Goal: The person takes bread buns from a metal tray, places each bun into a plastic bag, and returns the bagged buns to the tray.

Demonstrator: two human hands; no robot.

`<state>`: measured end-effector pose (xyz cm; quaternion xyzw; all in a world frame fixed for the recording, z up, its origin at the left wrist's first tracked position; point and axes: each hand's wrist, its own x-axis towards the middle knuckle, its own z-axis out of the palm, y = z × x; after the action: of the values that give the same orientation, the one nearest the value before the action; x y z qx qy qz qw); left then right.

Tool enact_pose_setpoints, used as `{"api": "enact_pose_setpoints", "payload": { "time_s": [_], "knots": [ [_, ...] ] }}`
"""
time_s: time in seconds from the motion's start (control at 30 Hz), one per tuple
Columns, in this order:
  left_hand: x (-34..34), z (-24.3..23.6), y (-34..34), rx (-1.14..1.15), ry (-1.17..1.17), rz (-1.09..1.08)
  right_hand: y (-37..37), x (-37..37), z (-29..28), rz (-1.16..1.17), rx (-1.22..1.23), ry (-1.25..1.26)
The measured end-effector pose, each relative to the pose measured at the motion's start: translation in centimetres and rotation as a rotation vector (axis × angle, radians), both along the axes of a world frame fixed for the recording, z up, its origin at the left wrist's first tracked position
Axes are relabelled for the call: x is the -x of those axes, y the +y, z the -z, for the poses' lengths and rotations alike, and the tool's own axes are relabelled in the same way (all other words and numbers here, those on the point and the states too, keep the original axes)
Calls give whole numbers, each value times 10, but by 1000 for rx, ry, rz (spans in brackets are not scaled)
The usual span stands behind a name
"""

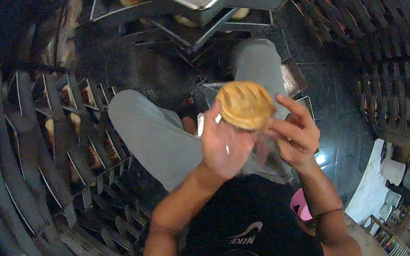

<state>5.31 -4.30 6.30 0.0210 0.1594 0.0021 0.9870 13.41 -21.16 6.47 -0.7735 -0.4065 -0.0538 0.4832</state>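
Scored bread (244, 103) on the left hand (227, 148) hides its fingers, grip unreadable; the blurred right hand (297, 141) has fingers (298, 109) spread.

Underside of the pastry (245, 104) hidden

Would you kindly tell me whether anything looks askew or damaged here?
The metal trays at the top of the view sit askew: stacked at differing angles, corners jutting out, perhaps deliberately. The round bread on the left hand has grooves on top but no clear damage.
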Motion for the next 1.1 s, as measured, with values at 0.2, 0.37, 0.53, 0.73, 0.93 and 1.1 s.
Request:
{"api": "enact_pose_setpoints", "payload": {
  "time_s": [0.2, 0.37, 0.53, 0.73, 0.93, 1.1],
  "knots": [
    [-10, 77, 3, -1542, 144, 65, -11, -2, 33, 301, -417, 469],
    [-51, 57, -11, -1650, -24, -337, -7, -15, 29, 397, -498, 556],
    [-73, 46, -17, -1719, -88, -370, -10, -25, 27, 379, -486, 511],
    [-58, 52, -8, -1308, 145, -282, -26, -19, 7, 491, -354, 754],
    [-54, 21, 6, -1222, 183, -44, -27, -18, -19, 558, -292, 805],
    [-10, 53, -3, -1505, 128, 24, -70, 14, 32, 258, -219, 266]
  ]
}}
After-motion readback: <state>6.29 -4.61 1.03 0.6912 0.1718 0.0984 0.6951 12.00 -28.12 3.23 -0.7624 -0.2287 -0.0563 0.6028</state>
